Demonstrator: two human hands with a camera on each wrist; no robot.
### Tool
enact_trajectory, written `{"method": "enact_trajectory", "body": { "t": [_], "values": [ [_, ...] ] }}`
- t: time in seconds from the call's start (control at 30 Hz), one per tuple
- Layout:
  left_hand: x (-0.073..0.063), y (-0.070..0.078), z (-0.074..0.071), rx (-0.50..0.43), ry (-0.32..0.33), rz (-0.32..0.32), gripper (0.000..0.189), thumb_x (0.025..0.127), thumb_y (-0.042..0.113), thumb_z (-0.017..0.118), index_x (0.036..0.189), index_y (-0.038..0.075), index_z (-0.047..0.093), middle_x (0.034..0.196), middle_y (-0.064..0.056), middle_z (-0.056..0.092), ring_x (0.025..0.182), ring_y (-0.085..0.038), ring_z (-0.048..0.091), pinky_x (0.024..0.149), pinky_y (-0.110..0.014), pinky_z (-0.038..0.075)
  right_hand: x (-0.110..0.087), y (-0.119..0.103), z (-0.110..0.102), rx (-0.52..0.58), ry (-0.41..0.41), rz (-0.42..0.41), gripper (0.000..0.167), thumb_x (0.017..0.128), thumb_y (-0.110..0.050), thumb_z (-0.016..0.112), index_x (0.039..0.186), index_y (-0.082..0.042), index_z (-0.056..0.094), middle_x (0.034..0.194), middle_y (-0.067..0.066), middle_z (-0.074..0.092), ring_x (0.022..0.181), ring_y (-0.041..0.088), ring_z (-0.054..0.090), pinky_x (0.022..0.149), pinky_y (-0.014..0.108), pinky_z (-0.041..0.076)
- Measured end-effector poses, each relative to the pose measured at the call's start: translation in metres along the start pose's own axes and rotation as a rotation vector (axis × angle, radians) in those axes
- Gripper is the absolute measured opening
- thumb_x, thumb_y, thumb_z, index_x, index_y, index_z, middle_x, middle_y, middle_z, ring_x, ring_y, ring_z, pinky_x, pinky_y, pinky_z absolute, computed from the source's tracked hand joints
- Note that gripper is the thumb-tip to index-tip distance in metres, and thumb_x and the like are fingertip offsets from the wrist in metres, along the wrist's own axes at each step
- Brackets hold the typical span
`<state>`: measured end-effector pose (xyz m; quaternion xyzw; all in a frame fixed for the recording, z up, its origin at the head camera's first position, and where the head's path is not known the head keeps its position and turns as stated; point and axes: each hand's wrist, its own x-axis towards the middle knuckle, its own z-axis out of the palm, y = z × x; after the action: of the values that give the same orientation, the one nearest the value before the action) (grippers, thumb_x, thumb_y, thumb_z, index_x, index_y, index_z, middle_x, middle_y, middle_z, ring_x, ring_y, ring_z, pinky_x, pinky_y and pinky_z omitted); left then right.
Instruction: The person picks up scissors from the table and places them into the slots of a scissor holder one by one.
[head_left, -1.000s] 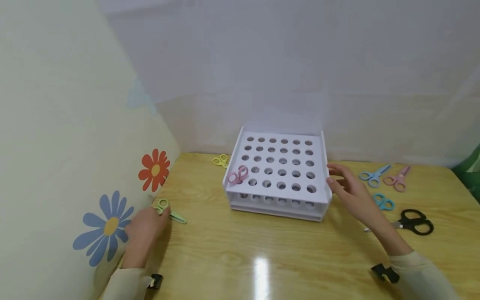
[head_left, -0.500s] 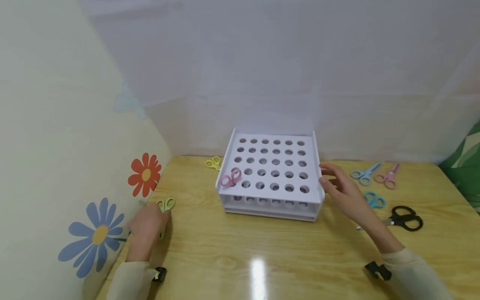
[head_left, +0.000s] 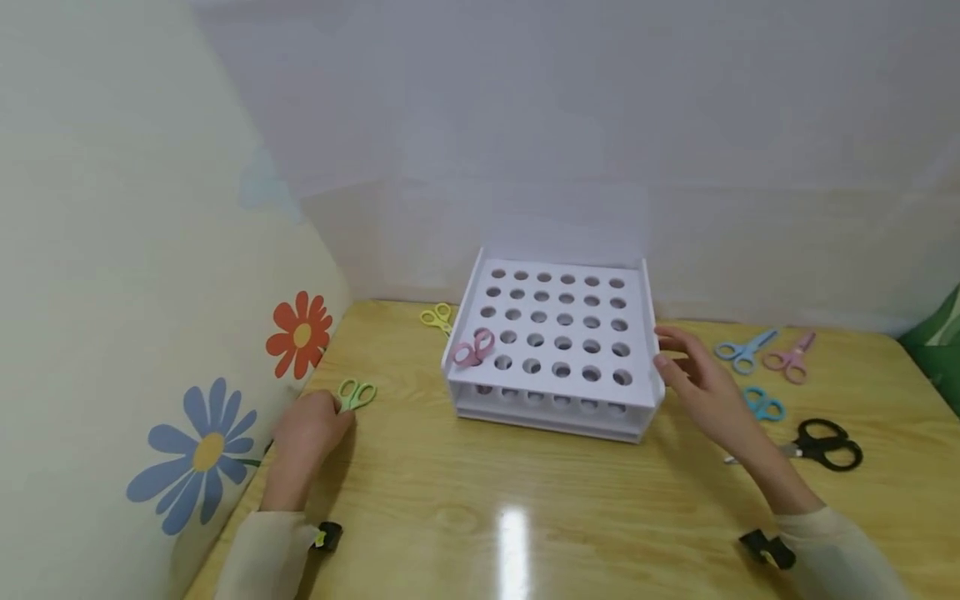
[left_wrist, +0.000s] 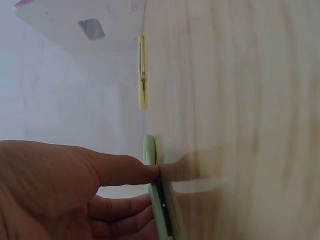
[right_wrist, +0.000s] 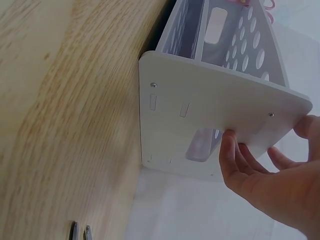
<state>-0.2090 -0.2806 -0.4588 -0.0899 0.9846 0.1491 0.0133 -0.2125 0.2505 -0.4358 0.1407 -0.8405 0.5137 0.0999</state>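
Left hand [head_left: 311, 425] pinches green scissors [head_left: 347, 404], blades now swung round and loops facing away, likely a regrip; right hand [head_left: 701, 387] rests fingers on white rack [right_wrist: 225, 95].

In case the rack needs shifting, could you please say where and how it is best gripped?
Probably by its side panels, hooking into their slots from left and right: each slot is cut through, and the right hand touches one panel.

No writing is legible; no labels, numbers or brands either.
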Motion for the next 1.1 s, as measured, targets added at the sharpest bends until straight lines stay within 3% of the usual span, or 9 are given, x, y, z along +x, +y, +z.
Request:
{"method": "enact_trajectory", "body": {
  "t": [0.13,0.37,0.57,0.77,0.97,1.1],
  "values": [
    [0.003,0.002,0.002,0.004,0.017,-0.011,0.034,0.093,0.022,0.068,0.064,0.013,0.053,0.065,-0.005,0.046,0.058,-0.023,0.047,0.049,-0.035,0.034,0.000,0.000,-0.003,-0.003,-0.004,-0.010,0.047,0.108,-0.024,0.052,0.151,-0.006,0.044,0.145,0.018,0.050,0.120,0.038,0.056,0.085,0.019,0.049],
    [0.006,0.002,0.000,0.039,0.062,0.042,0.033,0.091,0.019,0.063,0.062,0.012,0.050,0.064,-0.005,0.043,0.057,-0.023,0.044,0.047,-0.036,0.032,0.000,-0.001,-0.003,-0.002,-0.002,-0.004,0.047,0.109,-0.026,0.051,0.152,-0.009,0.043,0.144,0.018,0.051,0.119,0.039,0.057,0.084,0.019,0.049],
    [0.010,0.002,-0.001,0.030,0.082,0.054,0.026,0.096,0.020,0.060,0.073,0.008,0.059,0.068,-0.008,0.051,0.059,-0.025,0.049,0.047,-0.038,0.037,0.002,-0.003,-0.003,0.001,0.002,-0.020,0.047,0.108,-0.025,0.052,0.152,-0.008,0.044,0.145,0.018,0.050,0.120,0.039,0.056,0.086,0.018,0.049],
    [0.012,0.001,-0.004,0.015,0.141,0.066,0.026,0.098,0.014,0.054,0.073,0.007,0.056,0.067,-0.009,0.049,0.057,-0.026,0.048,0.048,-0.039,0.038,0.002,-0.005,-0.003,-0.009,0.005,-0.023,0.047,0.108,-0.025,0.052,0.152,-0.008,0.044,0.146,0.017,0.050,0.120,0.039,0.056,0.085,0.018,0.049],
    [0.010,0.004,-0.002,-0.060,0.151,0.090,0.022,0.101,0.016,0.055,0.084,0.003,0.062,0.068,-0.008,0.050,0.060,-0.025,0.049,0.051,-0.037,0.039,0.001,-0.006,-0.003,-0.016,-0.003,-0.008,0.048,0.108,-0.027,0.052,0.152,-0.009,0.044,0.143,0.020,0.052,0.118,0.039,0.057,0.084,0.019,0.049],
    [0.005,0.005,0.003,-0.156,0.134,0.088,0.026,0.101,0.019,0.056,0.102,-0.004,0.069,0.081,-0.014,0.063,0.065,-0.025,0.054,0.056,-0.037,0.045,-0.003,-0.004,0.001,-0.007,-0.020,0.017,0.049,0.108,-0.026,0.053,0.153,-0.009,0.043,0.140,0.021,0.053,0.117,0.039,0.058,0.083,0.020,0.049]
  ]
}}
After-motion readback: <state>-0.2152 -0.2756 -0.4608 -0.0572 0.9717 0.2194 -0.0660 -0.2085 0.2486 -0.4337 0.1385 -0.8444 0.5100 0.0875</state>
